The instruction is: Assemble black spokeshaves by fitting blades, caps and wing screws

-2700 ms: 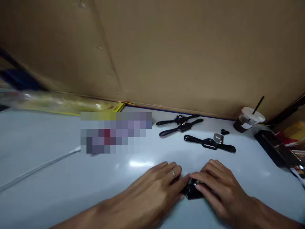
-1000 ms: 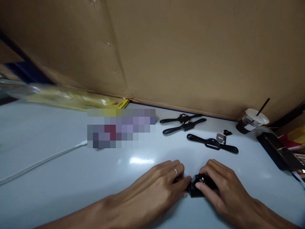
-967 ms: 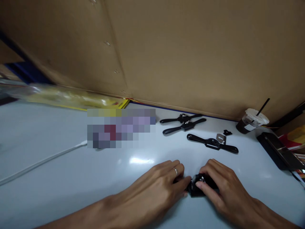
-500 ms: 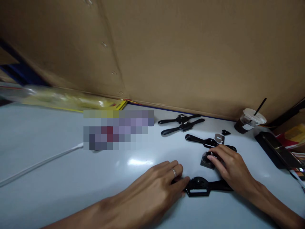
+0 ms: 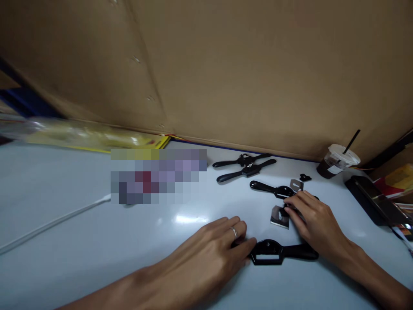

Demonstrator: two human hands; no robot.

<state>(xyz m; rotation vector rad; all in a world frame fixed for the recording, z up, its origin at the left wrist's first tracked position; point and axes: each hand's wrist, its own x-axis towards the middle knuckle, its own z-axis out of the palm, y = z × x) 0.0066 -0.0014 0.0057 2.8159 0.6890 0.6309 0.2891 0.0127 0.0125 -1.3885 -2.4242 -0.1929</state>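
My left hand (image 5: pixel 226 245), with a ring on one finger, is closed round the left handle of a black two-handled tool frame (image 5: pixel 269 252) lying on the table. My right hand (image 5: pixel 311 215) pinches a small black piece (image 5: pixel 284 211) just over the right edge of a flat metal blade (image 5: pixel 278 217). Beyond that hand lies a second black tool frame (image 5: pixel 264 187), its right end partly covered by my fingers. Behind it rest another slotted metal plate (image 5: pixel 296 185) and a small black part (image 5: pixel 305 177).
Two black two-handled tools (image 5: pixel 248 168) lie near the cardboard wall (image 5: pixel 241 77). A lidded cup (image 5: pixel 335 161) with a straw and a dark phone-like object (image 5: pixel 371 202) are at the right. Yellow plastic-wrapped packaging (image 5: pixel 90 135), a blurred-out item and a white cable (image 5: pixel 58 223) are at the left.
My right hand has shifted slightly right with the small black piece, uncovering more of the metal blade. My left hand stays on the tool handle.
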